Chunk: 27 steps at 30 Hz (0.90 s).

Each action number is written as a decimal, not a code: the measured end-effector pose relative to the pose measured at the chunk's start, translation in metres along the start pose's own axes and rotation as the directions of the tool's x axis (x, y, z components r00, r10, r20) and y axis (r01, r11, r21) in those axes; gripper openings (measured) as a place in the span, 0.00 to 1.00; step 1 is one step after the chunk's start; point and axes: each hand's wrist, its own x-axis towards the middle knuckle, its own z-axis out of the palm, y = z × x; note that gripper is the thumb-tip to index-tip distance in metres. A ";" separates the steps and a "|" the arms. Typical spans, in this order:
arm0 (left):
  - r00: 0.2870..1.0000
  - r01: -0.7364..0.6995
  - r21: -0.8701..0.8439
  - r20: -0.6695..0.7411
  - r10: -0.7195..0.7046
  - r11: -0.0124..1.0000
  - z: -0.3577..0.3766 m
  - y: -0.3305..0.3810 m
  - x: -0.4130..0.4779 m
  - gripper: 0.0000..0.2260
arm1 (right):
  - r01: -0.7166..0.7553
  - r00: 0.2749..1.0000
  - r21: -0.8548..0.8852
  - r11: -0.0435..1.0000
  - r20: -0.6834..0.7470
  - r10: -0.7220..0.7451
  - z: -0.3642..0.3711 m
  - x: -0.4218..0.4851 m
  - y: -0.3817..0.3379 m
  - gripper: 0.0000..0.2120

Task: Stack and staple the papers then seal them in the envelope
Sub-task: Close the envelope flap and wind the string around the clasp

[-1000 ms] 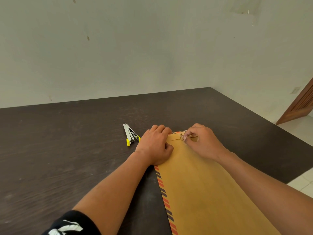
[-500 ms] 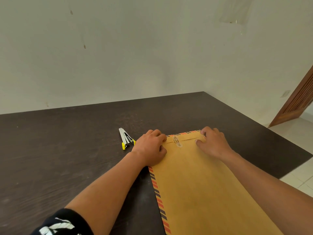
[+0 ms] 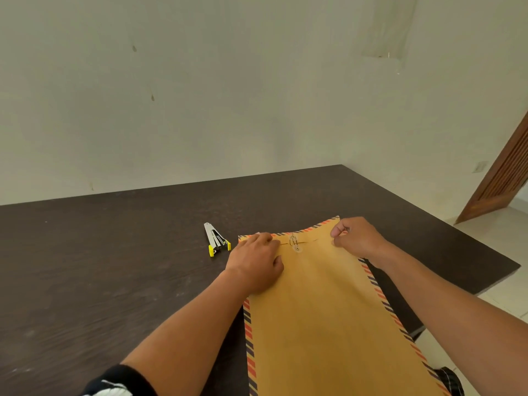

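So, the envelope (image 3: 328, 310) lies flat on the bench (image 3: 114, 267), flap folded down under its string clasp (image 3: 295, 243). My left hand (image 3: 254, 262) presses the top left corner, fingers flat. My right hand (image 3: 357, 238) pinches the top right corner. The stapler (image 3: 217, 242) sits just left of it.

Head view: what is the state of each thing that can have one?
envelope: flat on the table, flap folded shut.
string clasp: string looped on it; tightness unclear.
stapler: lying on the table, untouched.
left hand: pressing flat on the envelope.
right hand: pinching the envelope's far right corner.
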 end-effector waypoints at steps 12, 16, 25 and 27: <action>0.998 0.052 -0.353 -0.007 -0.059 0.934 -0.049 0.003 0.015 0.20 | -0.058 0.996 0.379 0.924 0.080 0.030 -0.060 0.007 -0.064 0.08; 0.994 0.098 -0.557 0.089 -0.058 0.824 -0.080 0.008 0.014 0.19 | -0.145 0.981 0.580 0.802 0.191 0.040 -0.088 0.008 -0.096 0.06; 0.997 0.080 -0.853 0.074 -0.032 0.516 -0.119 0.013 -0.003 0.12 | 0.157 0.975 0.391 0.907 0.085 -0.205 -0.102 -0.004 -0.125 0.07; 0.997 0.056 -0.907 0.029 -0.072 0.417 -0.127 0.002 -0.008 0.10 | 0.220 0.975 0.243 0.945 -0.018 -0.223 -0.095 -0.002 -0.127 0.08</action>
